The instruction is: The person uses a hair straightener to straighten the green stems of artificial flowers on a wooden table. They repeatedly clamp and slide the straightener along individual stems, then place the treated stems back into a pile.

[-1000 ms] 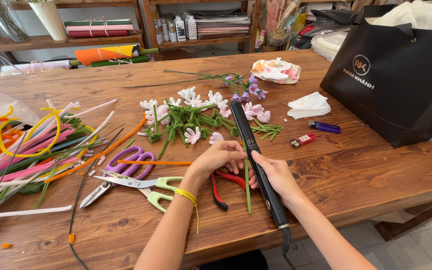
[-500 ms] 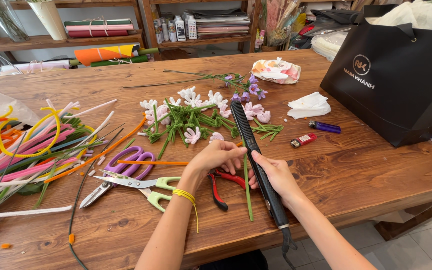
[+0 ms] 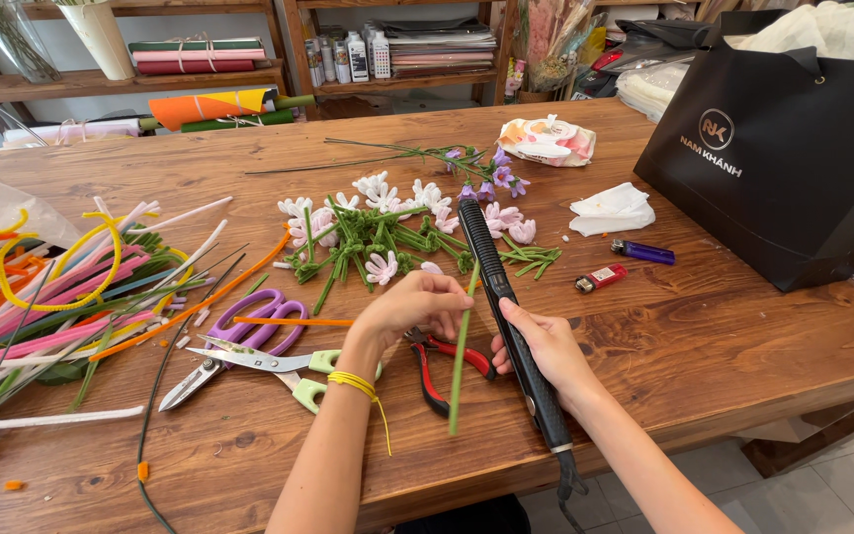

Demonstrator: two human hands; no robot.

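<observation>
Since the earlier frame very little has shifted: your hands sit in the same spot at the near edge of the wooden table (image 3: pixel 743 346), and the green stem has barely tilted.

Your left hand (image 3: pixel 412 309) is curled, fingertips pressed together on the upper part of the green stem (image 3: pixel 460 361), which runs from your fingers down toward the table edge, just beside the red pliers (image 3: pixel 437 361). Your right hand (image 3: pixel 544 351) wraps the long black heated iron (image 3: pixel 506 316) near its cord end; whether its plates are closed I cannot tell.

The stem looks thin, light and bendy, likely a fuzzy wire, so pinch it near the top and support it; it will kink rather than snap. The iron looks stiff and heavier, probably hot toward the far end, so keep your grip low on the handle. Scissors (image 3: pixel 249 346) lie to your left.
</observation>
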